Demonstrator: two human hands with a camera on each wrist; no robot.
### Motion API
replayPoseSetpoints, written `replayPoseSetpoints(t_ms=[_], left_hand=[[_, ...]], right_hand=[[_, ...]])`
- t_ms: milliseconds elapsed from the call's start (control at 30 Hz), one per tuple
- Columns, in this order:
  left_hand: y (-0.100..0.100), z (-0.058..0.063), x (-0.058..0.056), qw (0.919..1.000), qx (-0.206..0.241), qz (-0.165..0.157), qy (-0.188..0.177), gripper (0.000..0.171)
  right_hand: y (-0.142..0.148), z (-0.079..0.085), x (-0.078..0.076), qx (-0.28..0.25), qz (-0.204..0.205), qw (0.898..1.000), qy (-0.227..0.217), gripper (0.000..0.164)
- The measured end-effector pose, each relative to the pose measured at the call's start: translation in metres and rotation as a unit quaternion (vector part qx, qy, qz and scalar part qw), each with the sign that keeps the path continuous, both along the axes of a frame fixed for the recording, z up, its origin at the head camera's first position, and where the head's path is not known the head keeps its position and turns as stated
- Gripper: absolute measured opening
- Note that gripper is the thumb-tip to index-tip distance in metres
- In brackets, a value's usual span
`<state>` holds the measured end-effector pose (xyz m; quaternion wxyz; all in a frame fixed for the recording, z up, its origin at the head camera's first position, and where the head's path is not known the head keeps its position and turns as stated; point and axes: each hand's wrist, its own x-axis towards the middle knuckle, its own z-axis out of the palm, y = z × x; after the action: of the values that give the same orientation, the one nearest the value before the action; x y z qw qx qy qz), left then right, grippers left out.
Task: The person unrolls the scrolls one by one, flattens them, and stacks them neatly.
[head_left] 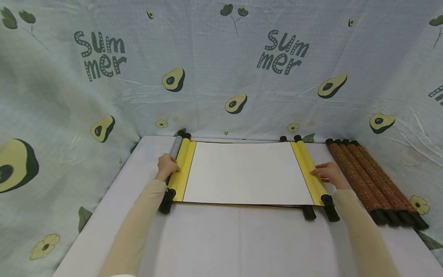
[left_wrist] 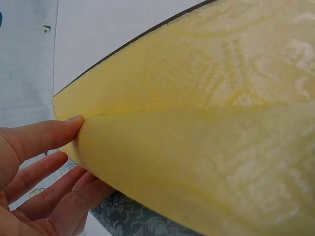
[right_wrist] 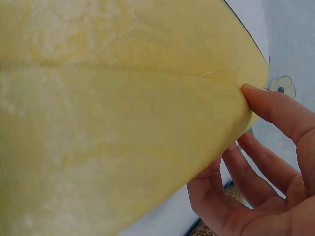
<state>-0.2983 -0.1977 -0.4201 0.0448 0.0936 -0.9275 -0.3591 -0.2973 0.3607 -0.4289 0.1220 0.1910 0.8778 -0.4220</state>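
Observation:
A hanging scroll lies partly unrolled, its blank white sheet between yellow end strips with black knobs. My left hand holds the left yellow roll; in the left wrist view the thumb lies on top and the fingers curl under the edge. At the other end, my right hand grips the right yellow roll, thumb above and fingers below in the right wrist view. A grey patterned roll sits along the scroll's left side, partly hidden by the left hand.
Several brown patterned rolls with black ends lie side by side at the table's right. Another black knob pokes out under the scroll's lower right. A patterned cloth hangs behind and around the white table.

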Motion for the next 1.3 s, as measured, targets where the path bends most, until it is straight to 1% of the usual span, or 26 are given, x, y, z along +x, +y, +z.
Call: replayPoseSetpoints(t_ms=[100,167,233,267,367,400,433,500,533,600,633,700,767,900,1033,1100,1233,1300], left_hand=[[0.002,-0.001,0.001,0.9999,-0.008,-0.003,0.007,0.027],[0.003,0.0,0.0,0.9999,-0.011,-0.005,0.007,0.029],[0.004,0.0,-0.002,1.0,-0.008,-0.003,0.002,0.03],[0.004,-0.002,-0.005,1.0,-0.004,-0.002,-0.003,0.031],[-0.001,-0.014,-0.018,0.9999,0.005,-0.006,-0.009,0.033],[-0.005,-0.024,-0.027,0.9997,0.011,-0.012,0.016,0.032],[-0.007,-0.028,-0.031,0.9998,0.007,-0.014,0.014,0.032],[-0.008,-0.032,-0.036,0.9997,0.003,-0.018,0.014,0.033],[-0.007,-0.031,-0.035,0.9998,0.003,-0.015,0.012,0.033],[-0.003,-0.024,-0.03,0.9999,0.0,-0.01,0.012,0.032],[0.002,-0.014,-0.022,0.9999,-0.008,-0.005,-0.013,0.032],[0.005,-0.007,-0.014,0.9999,-0.014,-0.01,-0.002,0.03],[0.008,-0.001,-0.007,0.9995,-0.027,-0.013,0.0,0.028],[0.011,0.001,0.0,0.9977,-0.061,-0.028,0.002,0.026],[0.009,-0.004,-0.003,0.9959,-0.081,-0.041,0.001,0.025],[0.008,-0.006,-0.004,0.996,-0.079,-0.043,-0.006,0.026],[0.006,-0.007,-0.004,0.9954,-0.077,-0.052,-0.023,0.032],[0.005,-0.006,-0.003,0.9939,-0.087,-0.059,-0.033,0.035]], right_hand=[[-0.001,-0.002,0.0,0.011,0.0,1.0,0.013,0.063],[-0.001,-0.004,-0.002,0.022,0.007,0.999,0.025,0.061],[-0.002,-0.006,-0.003,0.03,0.009,0.999,0.035,0.06],[-0.002,-0.007,-0.003,0.033,0.012,0.999,0.038,0.06],[-0.003,-0.009,-0.005,0.035,0.009,0.999,0.035,0.059],[-0.004,-0.009,-0.004,0.036,0.008,0.999,0.032,0.059],[-0.005,-0.008,-0.004,0.037,0.007,0.999,0.029,0.059],[-0.007,-0.007,-0.004,0.04,0.005,0.999,0.025,0.059],[-0.007,-0.007,-0.004,0.041,0.004,0.999,0.024,0.058],[-0.009,-0.006,-0.003,0.04,0.003,0.999,0.027,0.059],[-0.009,-0.005,-0.003,0.04,0.002,0.999,0.029,0.059],[-0.01,-0.005,-0.003,0.043,0.0,0.999,0.031,0.058],[-0.01,-0.006,-0.003,0.049,0.003,0.998,0.035,0.058],[-0.009,-0.008,-0.003,0.069,0.023,0.996,0.046,0.058],[-0.009,-0.01,-0.002,0.09,0.049,0.993,0.056,0.059],[-0.008,-0.01,-0.002,0.094,0.062,0.992,0.051,0.059],[-0.007,-0.008,0.003,0.095,0.102,0.99,0.033,0.064],[-0.006,-0.006,0.007,0.098,0.122,0.987,0.026,0.066]])
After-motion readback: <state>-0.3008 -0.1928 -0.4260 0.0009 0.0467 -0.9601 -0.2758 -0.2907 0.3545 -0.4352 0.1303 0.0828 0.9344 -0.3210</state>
